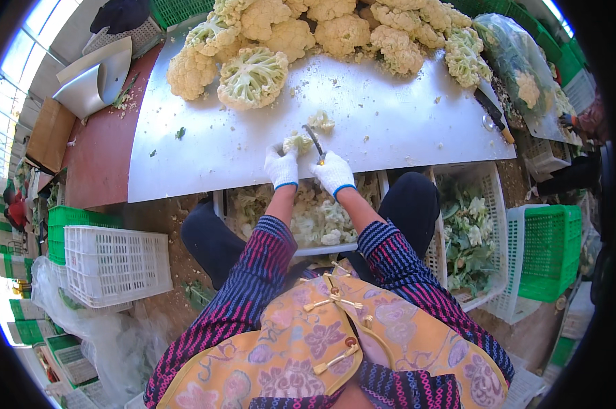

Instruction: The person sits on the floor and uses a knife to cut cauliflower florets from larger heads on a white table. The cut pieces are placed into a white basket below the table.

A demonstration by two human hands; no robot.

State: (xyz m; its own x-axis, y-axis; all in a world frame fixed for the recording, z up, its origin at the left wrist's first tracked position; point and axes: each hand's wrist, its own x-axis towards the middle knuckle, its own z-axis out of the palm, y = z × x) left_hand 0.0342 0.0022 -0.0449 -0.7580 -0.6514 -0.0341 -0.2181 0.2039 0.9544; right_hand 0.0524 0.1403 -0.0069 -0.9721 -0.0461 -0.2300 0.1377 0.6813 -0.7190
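My left hand (281, 165), in a white knit glove with a blue cuff, is closed on a small cauliflower piece (297, 143) at the near edge of the metal table. My right hand (333, 172), gloved the same way, grips a small curved knife (314, 140). Its dark blade points up and left, close beside the piece; whether it touches cannot be made out. Another loose cauliflower floret (321, 121) lies just beyond the blade. Below my hands, between my knees, a white crate (296, 251) holds cut florets.
Cauliflower heads (342, 35) are heaped along the table's far side. A large knife (493, 112) lies at the right edge. Right of my knee stands a crate (502, 232) of leaves and trimmings; white (117, 262) and green crates (550, 249) stand at both sides. Another person's sleeve (589, 123) shows far right.
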